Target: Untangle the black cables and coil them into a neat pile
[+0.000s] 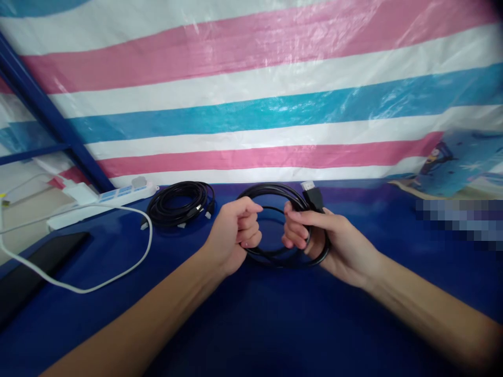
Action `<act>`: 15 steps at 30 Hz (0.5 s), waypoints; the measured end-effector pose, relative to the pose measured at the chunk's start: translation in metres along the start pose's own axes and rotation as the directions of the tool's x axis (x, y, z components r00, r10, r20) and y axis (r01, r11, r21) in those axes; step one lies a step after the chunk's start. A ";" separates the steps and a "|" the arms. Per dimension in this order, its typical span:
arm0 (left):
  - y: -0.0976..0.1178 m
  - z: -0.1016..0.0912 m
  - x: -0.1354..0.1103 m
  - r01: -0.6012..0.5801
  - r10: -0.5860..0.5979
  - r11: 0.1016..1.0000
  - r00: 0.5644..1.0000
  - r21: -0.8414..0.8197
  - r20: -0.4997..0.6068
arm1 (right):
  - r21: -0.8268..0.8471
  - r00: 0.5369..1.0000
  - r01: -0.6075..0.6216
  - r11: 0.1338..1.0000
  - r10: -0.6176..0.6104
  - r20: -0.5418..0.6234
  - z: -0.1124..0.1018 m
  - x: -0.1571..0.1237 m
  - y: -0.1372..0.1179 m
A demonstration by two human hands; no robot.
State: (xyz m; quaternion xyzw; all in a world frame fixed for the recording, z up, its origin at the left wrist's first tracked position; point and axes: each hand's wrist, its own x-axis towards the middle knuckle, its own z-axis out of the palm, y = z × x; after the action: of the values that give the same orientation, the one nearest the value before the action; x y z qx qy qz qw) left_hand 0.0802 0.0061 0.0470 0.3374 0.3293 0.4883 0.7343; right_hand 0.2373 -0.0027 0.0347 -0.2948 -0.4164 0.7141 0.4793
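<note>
A black HDMI cable [271, 188] is wound into a round coil and held up between both hands, over the blue table. My left hand [239, 230] is closed around the coil's left side, fingers curled in. On the opposite side my right hand [326, 230] grips the coil, its thumb and fingers bent round the loops. One end of the cable, a black plug [313, 196] with a metal tip, sticks up above my right hand. The other end of the cable cannot be made out.
Another coil of black cable [173, 204] lies at the back left, its connectors showing. Beside it are a white power strip [126, 192], a looping white cord [148, 246] and a flat black device [51, 262]. A striped plastic sheet [251, 115] hangs behind the blue table [275, 319].
</note>
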 end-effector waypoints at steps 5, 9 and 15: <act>0.010 0.001 -0.001 -0.213 0.201 0.966 0.975 -0.145 -0.095 | 0.169 0.995 0.040 0.985 -0.054 0.083 0.004 -0.003 0.007; 0.021 -0.003 -0.001 -0.318 0.288 0.913 0.946 -0.256 -0.147 | 0.215 0.963 0.073 0.974 -0.125 0.240 0.012 -0.005 0.013; 0.002 -0.006 0.000 -0.093 0.106 0.982 0.992 -0.164 0.069 | 0.033 0.999 0.033 0.999 -0.032 -0.044 0.010 0.000 0.022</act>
State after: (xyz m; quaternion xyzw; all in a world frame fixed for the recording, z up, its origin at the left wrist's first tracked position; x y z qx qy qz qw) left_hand 0.0741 0.0076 0.0448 0.3120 0.2431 0.5358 0.7460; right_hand 0.2200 -0.0103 0.0203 -0.2952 -0.3984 0.7066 0.5048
